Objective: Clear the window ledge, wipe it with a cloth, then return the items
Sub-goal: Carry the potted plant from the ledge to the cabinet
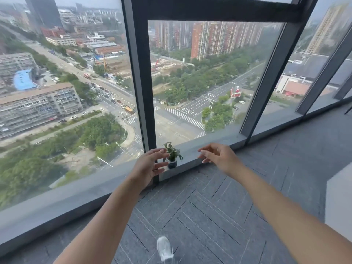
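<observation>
A small green plant [173, 151] in a dark round pot [172, 164] stands on the low grey window ledge [202, 149], next to a dark window post. My left hand [148, 165] hovers just left of the pot with fingers spread, not touching it. My right hand [217, 155] is stretched out to the right of the plant, fingers loosely extended, holding nothing. No cloth is in view.
Tall glass panes in dark frames [142, 82] rise from the ledge, with a city street far below. Grey carpet tiles [209, 206] cover the floor. A white shoe [164, 248] shows at the bottom. A pale block [341, 197] stands at the right edge.
</observation>
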### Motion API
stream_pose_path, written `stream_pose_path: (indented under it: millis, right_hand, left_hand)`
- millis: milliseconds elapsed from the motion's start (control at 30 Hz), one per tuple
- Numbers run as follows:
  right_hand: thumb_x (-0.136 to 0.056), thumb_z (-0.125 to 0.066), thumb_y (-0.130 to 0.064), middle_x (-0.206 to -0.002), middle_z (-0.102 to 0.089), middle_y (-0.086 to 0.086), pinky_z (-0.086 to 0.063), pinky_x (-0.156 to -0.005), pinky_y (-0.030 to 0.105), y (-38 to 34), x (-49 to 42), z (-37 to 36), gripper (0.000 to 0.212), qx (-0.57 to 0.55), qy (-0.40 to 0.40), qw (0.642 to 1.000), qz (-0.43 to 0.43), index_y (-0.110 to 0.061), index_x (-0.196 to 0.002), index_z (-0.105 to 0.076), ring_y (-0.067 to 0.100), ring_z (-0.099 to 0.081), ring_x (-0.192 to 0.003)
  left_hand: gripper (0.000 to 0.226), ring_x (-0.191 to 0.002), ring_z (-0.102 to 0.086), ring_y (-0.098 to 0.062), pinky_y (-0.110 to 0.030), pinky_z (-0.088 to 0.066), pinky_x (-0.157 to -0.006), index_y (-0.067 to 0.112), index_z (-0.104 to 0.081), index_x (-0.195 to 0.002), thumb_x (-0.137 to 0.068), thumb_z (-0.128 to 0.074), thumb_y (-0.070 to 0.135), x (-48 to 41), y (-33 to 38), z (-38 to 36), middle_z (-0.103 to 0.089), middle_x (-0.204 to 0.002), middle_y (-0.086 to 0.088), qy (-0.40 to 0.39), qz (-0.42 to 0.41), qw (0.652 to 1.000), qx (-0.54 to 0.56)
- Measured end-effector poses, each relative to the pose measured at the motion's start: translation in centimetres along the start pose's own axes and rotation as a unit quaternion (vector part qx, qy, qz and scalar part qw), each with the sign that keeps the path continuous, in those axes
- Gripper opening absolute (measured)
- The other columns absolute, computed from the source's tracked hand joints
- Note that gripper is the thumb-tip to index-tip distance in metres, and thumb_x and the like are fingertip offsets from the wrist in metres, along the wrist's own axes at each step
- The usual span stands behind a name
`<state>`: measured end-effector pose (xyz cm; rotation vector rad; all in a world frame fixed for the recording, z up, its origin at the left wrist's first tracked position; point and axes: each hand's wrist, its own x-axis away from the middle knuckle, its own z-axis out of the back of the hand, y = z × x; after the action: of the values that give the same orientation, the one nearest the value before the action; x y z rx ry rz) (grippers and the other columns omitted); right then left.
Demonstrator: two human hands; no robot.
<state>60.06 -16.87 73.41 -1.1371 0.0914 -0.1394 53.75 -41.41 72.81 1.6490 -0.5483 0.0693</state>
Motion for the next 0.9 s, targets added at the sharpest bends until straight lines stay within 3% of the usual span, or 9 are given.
stream_pose_path:
  millis: [100,300,433,533,700,800,900]
  right_hand:
    - [-0.094,-0.064,-0.02,-0.088,-0.077,0.0,-0.058,-0.078,0.028,1.5,-8.7,0.9,0.007,0.003,-0.005,1.0,0.003,-0.021,-0.096,-0.071,0.02,-0.072,-0.081]
    - [-0.098,-0.059,-0.021,-0.097,-0.076,0.0,-0.049,-0.07,0.016,4.3,-25.4,0.9,0.012,-0.016,-0.006,1.0,-0.019,-0.02,-0.103,-0.07,0.015,-0.071,-0.085]
    - [-0.098,-0.058,-0.026,-0.105,-0.075,-0.005,-0.048,-0.074,0.014,6.4,-34.1,0.1,0.015,-0.025,-0.006,0.999,-0.028,-0.025,-0.108,-0.07,0.013,-0.069,-0.096]
    - [-0.098,-0.057,-0.03,-0.108,-0.073,-0.007,-0.05,-0.084,0.023,9.5,-39.5,-0.5,0.013,-0.027,-0.003,0.999,-0.037,-0.037,-0.102,-0.068,0.013,-0.066,-0.103]
    - [-0.1,-0.053,-0.034,-0.114,-0.071,-0.007,-0.049,-0.091,0.03,18.3,-47.3,-2.5,0.017,-0.034,0.015,0.998,-0.048,-0.031,-0.111,-0.065,0.012,-0.063,-0.107]
    - [-0.101,-0.049,-0.037,-0.118,-0.068,-0.008,-0.048,-0.097,0.033,26.4,-50.4,-4.9,0.02,-0.055,0.037,0.996,-0.062,-0.035,-0.115,-0.062,0.012,-0.06,-0.114]
    - [-0.103,-0.043,-0.036,-0.119,-0.067,-0.011,-0.047,-0.099,0.035,36.2,-51.8,-7.8,0.023,-0.082,0.081,0.988,-0.1,-0.034,-0.12,-0.059,0.013,-0.059,-0.117]
  left_hand:
    - [0.017,-0.093,-0.067,-0.026,-0.041,-0.051,-0.092,0.015,-0.07,-0.105,-0.091,-0.063,0.01,-9.1,1.7,-1.0,-0.073,-0.104,-0.005,-0.008,-0.01,1.0,-0.019]
    - [0.02,-0.093,-0.067,-0.027,-0.032,-0.054,-0.075,0.012,-0.066,-0.114,-0.097,-0.058,0.016,-27.1,5.6,-3.0,-0.072,-0.108,-0.006,-0.021,-0.012,0.998,-0.063]
    - [0.023,-0.097,-0.069,-0.027,-0.036,-0.053,-0.084,0.012,-0.065,-0.117,-0.096,-0.059,0.02,-36.2,6.4,-4.1,-0.073,-0.108,-0.004,-0.018,-0.005,0.997,-0.074]
    - [0.024,-0.099,-0.069,-0.026,-0.039,-0.053,-0.09,0.012,-0.065,-0.118,-0.097,-0.058,0.023,-42.3,5.3,-4.2,-0.073,-0.108,-0.003,-0.006,-0.001,0.997,-0.081]
    - [0.021,-0.1,-0.068,-0.025,-0.039,-0.053,-0.09,0.014,-0.065,-0.116,-0.096,-0.057,0.015,-52.9,-1.0,-2.4,-0.072,-0.109,-0.004,0.018,0.008,0.994,-0.111]
    - [0.028,-0.097,-0.068,-0.021,-0.029,-0.055,-0.08,0.015,-0.065,-0.113,-0.093,-0.051,0.002,-58.0,-8.4,-0.1,-0.072,-0.107,-0.001,0.041,0.028,0.991,-0.124]
    - [0.035,-0.096,-0.069,-0.02,-0.027,-0.054,-0.08,0.015,-0.068,-0.108,-0.09,-0.045,-0.006,-61.4,-17.9,2.4,-0.073,-0.103,-0.002,0.083,0.057,0.988,-0.115]
